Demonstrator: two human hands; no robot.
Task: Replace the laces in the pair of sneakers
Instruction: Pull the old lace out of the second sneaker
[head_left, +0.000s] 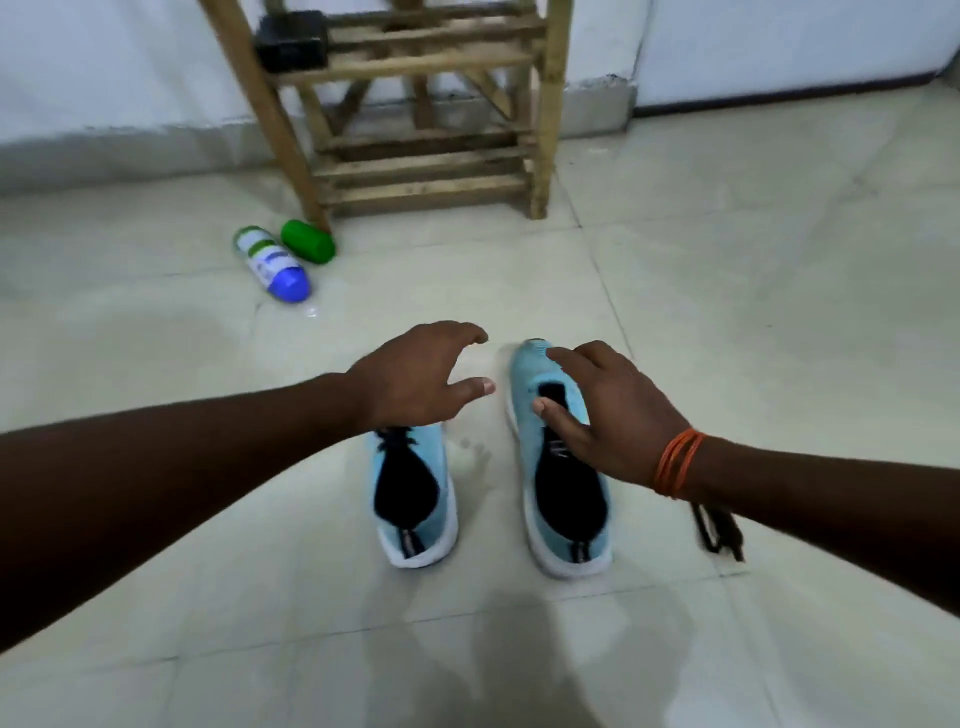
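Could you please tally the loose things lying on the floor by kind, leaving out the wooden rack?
Sneakers: 2 (left sneaker, right sneaker)
Plastic containers: 2 (white-and-blue bottle, green container)
Black lace bundle: 1
Total: 5

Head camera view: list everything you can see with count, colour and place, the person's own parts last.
first sneaker: 1, light blue, black inside, white sole; floor, centre
second sneaker: 1, same colours; floor, beside the first
loose lace: 1, black; floor, right of second sneaker
bottle: 1, white, blue cap; lying on floor, far left
green container: 1, green; beside the bottle
wooden rack: 1, brown; against the wall
black box: 1, black; on a rack shelf
wrist bands: several, orange; right wrist
left hand: 1, open; over first sneaker's toe
right hand: 1, open; over second sneaker
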